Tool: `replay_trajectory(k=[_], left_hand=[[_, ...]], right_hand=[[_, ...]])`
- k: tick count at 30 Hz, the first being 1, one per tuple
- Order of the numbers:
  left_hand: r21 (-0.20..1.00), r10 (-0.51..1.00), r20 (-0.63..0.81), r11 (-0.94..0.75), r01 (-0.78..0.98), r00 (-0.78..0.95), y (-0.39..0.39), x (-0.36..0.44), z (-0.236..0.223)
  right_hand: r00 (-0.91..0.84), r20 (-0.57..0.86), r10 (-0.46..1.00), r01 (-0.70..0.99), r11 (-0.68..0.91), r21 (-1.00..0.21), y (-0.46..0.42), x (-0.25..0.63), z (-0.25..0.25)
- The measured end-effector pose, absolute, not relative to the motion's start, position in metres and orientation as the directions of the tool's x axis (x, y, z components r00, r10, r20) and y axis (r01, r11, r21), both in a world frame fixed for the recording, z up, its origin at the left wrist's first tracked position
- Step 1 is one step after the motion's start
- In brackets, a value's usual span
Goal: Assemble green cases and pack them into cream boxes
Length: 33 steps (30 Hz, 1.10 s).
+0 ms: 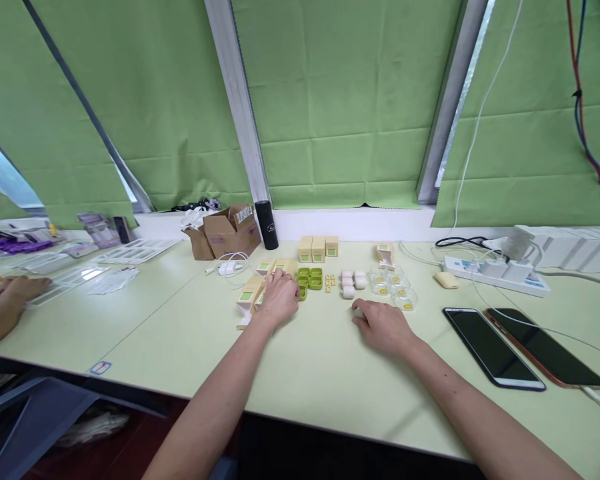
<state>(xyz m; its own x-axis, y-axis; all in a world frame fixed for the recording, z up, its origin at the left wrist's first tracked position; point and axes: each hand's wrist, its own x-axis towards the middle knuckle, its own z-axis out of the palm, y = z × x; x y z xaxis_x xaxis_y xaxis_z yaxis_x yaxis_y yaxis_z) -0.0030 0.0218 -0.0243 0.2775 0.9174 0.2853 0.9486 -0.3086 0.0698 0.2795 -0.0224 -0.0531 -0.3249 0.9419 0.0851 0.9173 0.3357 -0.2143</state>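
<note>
My left hand (280,298) reaches down between small cream boxes with green labels (251,293) and a group of square green cases (315,277). It touches or covers some of them; its fingertips are hidden. My right hand (384,327) hovers or rests low over the table, fingers loosely bent, thumb and index apart with nothing between them. Just beyond it are white rounded pieces (349,292) and clear round containers with yellow marks (381,287). Tiny yellow pieces (329,287) lie between the green cases and the white ones.
Three cream boxes (318,250) stand at the back, near a black bottle (267,225) and cardboard box (233,233). On the right lie two phones (493,347), a power strip (495,272) and cables. Another person's hand (23,290) is at far left.
</note>
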Motion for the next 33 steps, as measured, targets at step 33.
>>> replay_trajectory(k=[33], left_hand=[[0.226, 0.559, 0.681, -0.774, 0.591, 0.472, -0.019, 0.061, -0.040]], right_hand=[[-0.206, 0.464, 0.861, 0.482, 0.502, -0.718, -0.016, 0.274, -0.066]])
